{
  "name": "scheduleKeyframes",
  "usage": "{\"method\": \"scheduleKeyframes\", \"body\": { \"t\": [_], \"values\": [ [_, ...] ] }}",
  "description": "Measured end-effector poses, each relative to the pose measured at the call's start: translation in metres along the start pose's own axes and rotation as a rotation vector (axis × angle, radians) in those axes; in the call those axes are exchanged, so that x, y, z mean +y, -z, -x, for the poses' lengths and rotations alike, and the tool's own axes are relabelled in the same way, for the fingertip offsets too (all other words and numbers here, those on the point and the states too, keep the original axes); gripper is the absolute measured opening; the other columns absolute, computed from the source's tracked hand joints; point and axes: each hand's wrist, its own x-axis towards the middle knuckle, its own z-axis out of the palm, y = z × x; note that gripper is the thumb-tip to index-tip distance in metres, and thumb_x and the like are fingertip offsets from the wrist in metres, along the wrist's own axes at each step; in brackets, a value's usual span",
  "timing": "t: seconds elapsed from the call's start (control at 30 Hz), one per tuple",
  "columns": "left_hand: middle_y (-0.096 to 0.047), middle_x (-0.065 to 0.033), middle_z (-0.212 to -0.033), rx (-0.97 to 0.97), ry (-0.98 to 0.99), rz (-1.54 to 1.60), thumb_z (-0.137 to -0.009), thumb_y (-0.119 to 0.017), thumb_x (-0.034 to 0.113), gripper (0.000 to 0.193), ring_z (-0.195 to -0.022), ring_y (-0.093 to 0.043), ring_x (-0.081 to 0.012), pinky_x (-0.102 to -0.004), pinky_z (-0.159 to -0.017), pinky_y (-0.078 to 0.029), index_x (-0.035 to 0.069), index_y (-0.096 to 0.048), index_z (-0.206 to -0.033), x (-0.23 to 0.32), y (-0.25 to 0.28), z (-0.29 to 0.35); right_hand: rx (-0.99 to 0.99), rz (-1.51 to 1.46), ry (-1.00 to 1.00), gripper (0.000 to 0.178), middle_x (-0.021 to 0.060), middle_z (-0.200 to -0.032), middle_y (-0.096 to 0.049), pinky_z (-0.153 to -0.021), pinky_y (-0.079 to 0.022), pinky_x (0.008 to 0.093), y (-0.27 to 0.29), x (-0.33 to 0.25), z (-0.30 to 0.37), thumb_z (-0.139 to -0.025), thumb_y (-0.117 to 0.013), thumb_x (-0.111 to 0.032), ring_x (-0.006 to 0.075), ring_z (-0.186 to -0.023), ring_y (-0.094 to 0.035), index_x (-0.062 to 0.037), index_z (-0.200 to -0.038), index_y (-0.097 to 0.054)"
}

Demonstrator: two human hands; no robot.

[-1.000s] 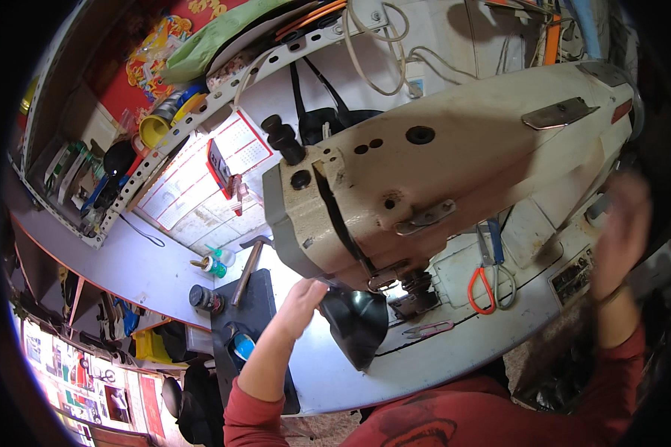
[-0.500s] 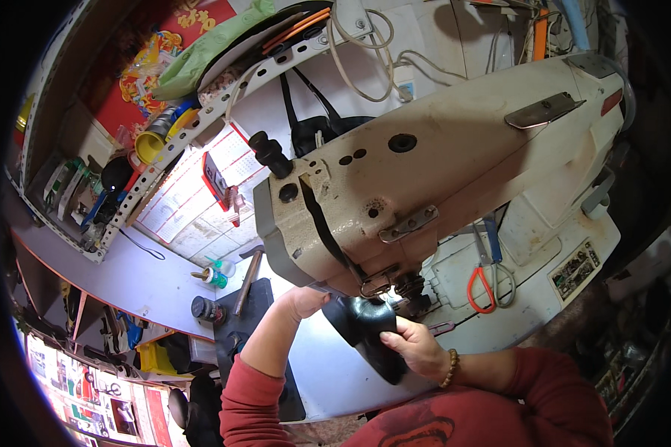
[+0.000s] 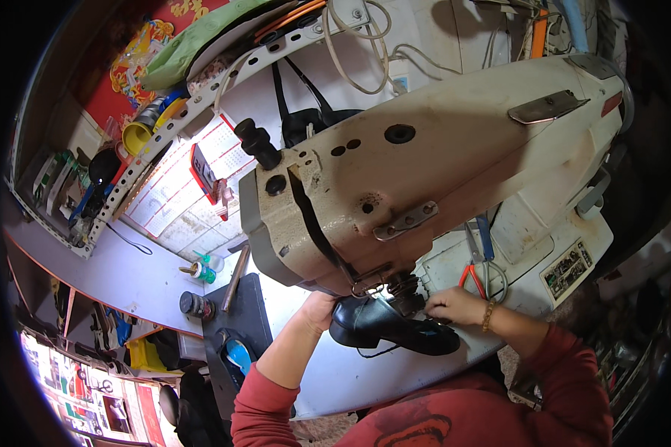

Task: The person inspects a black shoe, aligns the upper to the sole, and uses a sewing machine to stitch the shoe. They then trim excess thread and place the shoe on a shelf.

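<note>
A black leather shoe (image 3: 395, 328) lies on its side beneath the head of a large beige sewing machine (image 3: 335, 201), its toe pointing right. My left hand (image 3: 320, 310) is closed at its heel end, with the fingertips hidden by the shoe and machine. My right hand (image 3: 456, 306) is off the shoe, just above the toe and beside the machine's dark lower parts (image 3: 406, 294). Its fingers are curled together. What they pinch, if anything, is too small to make out. A thin dark cord hangs below the shoe on the white table (image 3: 335, 384).
Scissors (image 3: 476, 274) lie on the machine bed, right of the head. On the left are a dark mat (image 3: 252, 305), a hammer (image 3: 235, 279), a dark jar (image 3: 196, 305), a small green bottle (image 3: 203, 273) and a shoe with a blue insole (image 3: 238, 356). A perforated metal shelf rail (image 3: 175, 147) runs behind.
The shoe has turned so its toe points right instead of down toward me. My right hand has let go of it and moved up and right beside the machine. My left hand stays at the shoe.
</note>
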Motion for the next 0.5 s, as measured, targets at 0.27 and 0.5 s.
{"method": "scheduleKeyframes", "body": {
  "t": [0.27, 0.5],
  "values": [
    [-0.057, -0.0222, -0.129, -0.089, 0.033, 0.283, -0.089, -0.054, 0.014, 0.049, -0.114, -0.060, -0.0324, -0.0456, -0.102, -0.047, -0.007, -0.046, -0.133, -0.012, -0.002, -0.003, -0.086, 0.516, 0.223, 0.018, 0.0069, -0.101, -0.061, -0.080, -0.051, 0.0422, -0.010, 0.015, -0.001, -0.083, -0.060, -0.018, 0.0275, -0.100, -0.061, -0.0143, -0.098, -0.069],
    [-0.059, -0.0218, -0.127, -0.063, 0.006, 0.355, -0.089, -0.058, 0.016, 0.050, -0.112, -0.061, -0.0330, -0.0455, -0.099, -0.049, -0.007, -0.047, -0.132, -0.012, -0.008, -0.006, 0.150, 0.927, 0.145, 0.007, 0.0053, -0.091, -0.060, -0.074, -0.052, 0.0387, 0.047, -0.005, 0.018, -0.084, -0.056, -0.015, 0.0238, -0.092, -0.063, -0.0103, -0.087, -0.060]
  ]
}}
